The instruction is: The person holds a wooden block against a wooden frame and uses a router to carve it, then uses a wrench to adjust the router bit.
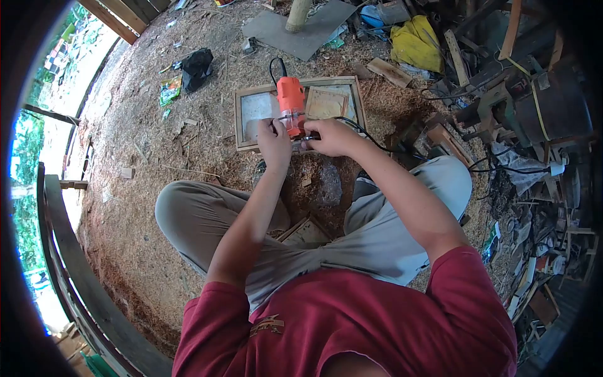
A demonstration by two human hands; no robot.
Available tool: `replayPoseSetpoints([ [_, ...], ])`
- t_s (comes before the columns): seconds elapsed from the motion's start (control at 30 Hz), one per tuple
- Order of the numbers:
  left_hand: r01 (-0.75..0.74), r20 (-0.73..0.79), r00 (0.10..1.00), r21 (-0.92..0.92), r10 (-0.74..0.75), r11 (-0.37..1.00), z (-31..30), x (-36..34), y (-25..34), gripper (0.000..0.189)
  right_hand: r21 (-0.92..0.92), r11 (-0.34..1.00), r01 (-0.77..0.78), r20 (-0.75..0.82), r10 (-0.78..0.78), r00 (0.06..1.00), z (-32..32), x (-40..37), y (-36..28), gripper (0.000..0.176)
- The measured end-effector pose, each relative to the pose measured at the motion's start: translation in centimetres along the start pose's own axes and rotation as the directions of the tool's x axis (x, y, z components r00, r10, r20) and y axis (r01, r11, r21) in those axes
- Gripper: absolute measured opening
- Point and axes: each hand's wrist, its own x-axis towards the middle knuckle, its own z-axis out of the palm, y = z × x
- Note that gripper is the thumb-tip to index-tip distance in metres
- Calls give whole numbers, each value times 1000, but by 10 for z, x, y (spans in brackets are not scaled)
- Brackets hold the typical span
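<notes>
An orange power tool (290, 99) with a black cord stands upright over the near edge of a wooden frame (244, 129) on the ground. The frame holds pale panels, with a wooden piece (326, 103) lying on its right part. My left hand (274, 139) is at the lower left side of the tool, fingers curled together; what they hold, if anything, is too small to make out. On the other side, my right hand (330, 137) has its fingers closed round the metal base of the tool.
Sawdust covers the ground (144, 207). A yellow cloth (416, 44), wood offcuts and machinery (502, 119) lie to the right. A black bag (196, 69) lies at the upper left. The cord (377, 144) runs right, and a wooden rail (69, 251) stands at the left.
</notes>
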Motion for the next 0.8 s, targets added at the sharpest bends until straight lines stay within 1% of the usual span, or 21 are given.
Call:
replayPoseSetpoints([
  [0.27,-27,41,999,-16,28,999,-5,4,5,20,-24,1000,12,2,-12,1000,4,3,5,30],
  [0.37,44,117,992,-28,-41,999,-3,13,-16,20,-32,999,19,2,-19,1000,4,2,7,33],
  [0.47,146,156,979,-113,-127,983,0,15,-23,18,-49,999,-15,40,17,999,-4,-2,-4,36],
  [0.5,160,141,979,-112,-144,981,1,15,-22,18,-56,998,-33,59,36,998,-7,-3,-8,38],
  [0.57,189,112,978,-109,-177,976,3,14,-20,18,-47,999,-25,47,27,999,-3,-1,-5,39],
  [0.67,327,139,941,-134,-309,935,-2,17,2,18,-28,1000,-11,14,11,1000,2,0,-1,40],
  [0.77,401,186,908,-124,-376,908,-4,22,7,21,-34,999,28,-11,-28,1000,5,-1,2,41],
  [0.8,367,174,922,-111,-345,924,-3,24,5,20,-42,998,43,-18,-44,999,5,-2,2,41],
])
